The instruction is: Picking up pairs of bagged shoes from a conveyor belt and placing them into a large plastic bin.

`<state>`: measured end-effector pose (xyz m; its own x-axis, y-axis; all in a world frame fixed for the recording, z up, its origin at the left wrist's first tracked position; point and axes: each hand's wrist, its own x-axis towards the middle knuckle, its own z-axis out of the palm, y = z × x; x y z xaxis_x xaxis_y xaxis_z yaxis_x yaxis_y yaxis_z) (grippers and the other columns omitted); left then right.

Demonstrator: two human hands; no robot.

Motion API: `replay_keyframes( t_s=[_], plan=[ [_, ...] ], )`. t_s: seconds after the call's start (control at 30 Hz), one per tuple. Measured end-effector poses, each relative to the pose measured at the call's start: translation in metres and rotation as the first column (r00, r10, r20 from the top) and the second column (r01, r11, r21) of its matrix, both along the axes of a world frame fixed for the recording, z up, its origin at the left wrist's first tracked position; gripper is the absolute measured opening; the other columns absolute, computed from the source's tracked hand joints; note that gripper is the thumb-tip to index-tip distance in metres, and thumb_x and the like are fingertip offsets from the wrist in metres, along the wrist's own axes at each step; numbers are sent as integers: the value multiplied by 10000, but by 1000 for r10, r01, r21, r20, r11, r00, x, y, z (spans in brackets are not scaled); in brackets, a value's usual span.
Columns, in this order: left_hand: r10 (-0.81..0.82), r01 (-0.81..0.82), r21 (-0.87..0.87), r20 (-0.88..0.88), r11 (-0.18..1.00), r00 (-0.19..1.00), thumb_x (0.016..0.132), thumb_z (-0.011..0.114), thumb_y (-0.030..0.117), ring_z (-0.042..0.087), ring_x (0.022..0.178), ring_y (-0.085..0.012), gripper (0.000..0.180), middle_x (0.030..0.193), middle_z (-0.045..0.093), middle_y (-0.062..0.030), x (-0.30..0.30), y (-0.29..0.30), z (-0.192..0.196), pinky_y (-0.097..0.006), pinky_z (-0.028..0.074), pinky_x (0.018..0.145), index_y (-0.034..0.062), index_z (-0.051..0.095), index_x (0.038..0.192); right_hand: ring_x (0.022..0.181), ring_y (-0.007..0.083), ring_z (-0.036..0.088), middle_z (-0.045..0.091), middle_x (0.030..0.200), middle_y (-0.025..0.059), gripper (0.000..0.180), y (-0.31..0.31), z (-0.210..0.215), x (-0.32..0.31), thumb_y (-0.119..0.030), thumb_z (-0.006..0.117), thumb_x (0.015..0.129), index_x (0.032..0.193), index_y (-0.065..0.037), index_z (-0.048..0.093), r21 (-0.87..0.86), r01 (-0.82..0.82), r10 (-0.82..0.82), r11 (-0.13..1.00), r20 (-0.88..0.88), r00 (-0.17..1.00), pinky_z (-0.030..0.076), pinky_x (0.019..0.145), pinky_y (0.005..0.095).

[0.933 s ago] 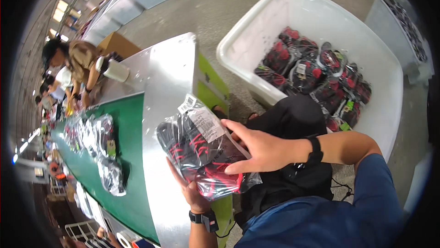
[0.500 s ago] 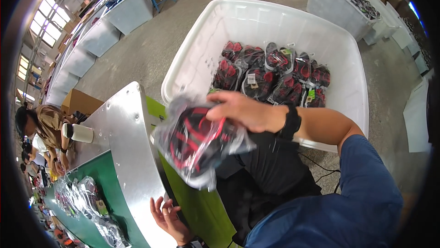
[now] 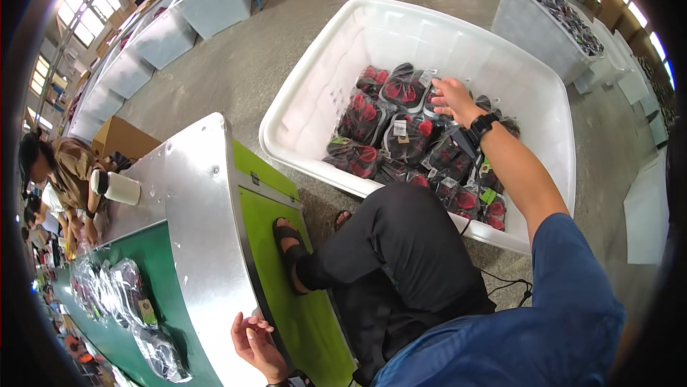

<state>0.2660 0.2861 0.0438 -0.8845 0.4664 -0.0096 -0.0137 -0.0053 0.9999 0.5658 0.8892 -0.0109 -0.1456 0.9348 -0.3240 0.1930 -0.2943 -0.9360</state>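
Note:
My right hand (image 3: 456, 102) reaches into a large white plastic bin (image 3: 315, 149), fingers apart and nothing gripped between them. Just beneath and beside it are black and red shoes in clear plastic bags (image 3: 404, 88), several of them with tags. More bagged shoes (image 3: 408, 136) fill the bin floor toward me. My left hand (image 3: 257, 347) hovers at the metal edge of the workbench (image 3: 207, 258), palm up, fingers loosely curled but apart, holding nothing.
More bagged shoes (image 3: 129, 294) lie on the green belt (image 3: 161, 258) at left. A white bottle (image 3: 118, 186) stands on the metal, near a co-worker (image 3: 68, 172). Another full bin (image 3: 537, 22) stands at far right. A black cable (image 3: 508, 285) lies on the floor.
My right hand has swung right and away from me, from over the bench edge into the bin. It has let go of the bagged shoes. My left hand stays near the bench edge.

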Motion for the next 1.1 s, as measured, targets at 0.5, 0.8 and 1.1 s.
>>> replay_keyframes(
  t_s=[0.5,0.8,1.1],
  plan=[
    [-66,-3,240,279,971,958,1055,602,151,638,1046,-180,390,1222,653,-118,-36,-35,-3,-339,544,899,-18,540,1402,924,149,662,634,1083,60,476,-226,118,-120,-229,589,1041,1458,-25,482,64,-793,773,606,-281,569,568,778,295],
    [109,-774,-386,-859,501,500,921,730,237,519,1300,-379,519,1366,605,-188,-171,-195,0,-469,376,1132,28,590,1375,904,140,653,634,1062,76,436,-255,103,-151,-132,596,1008,1418,-3,522,65,-875,877,479,-71,475,547,782,270],
    [-69,-768,-586,-804,257,590,898,715,216,339,1470,-485,634,1534,460,-258,-223,-301,-33,-547,280,1227,14,507,1463,860,129,640,628,992,58,402,-261,103,-150,-125,576,1010,1386,13,534,68,-874,877,480,-35,479,533,768,259]
  ],
)
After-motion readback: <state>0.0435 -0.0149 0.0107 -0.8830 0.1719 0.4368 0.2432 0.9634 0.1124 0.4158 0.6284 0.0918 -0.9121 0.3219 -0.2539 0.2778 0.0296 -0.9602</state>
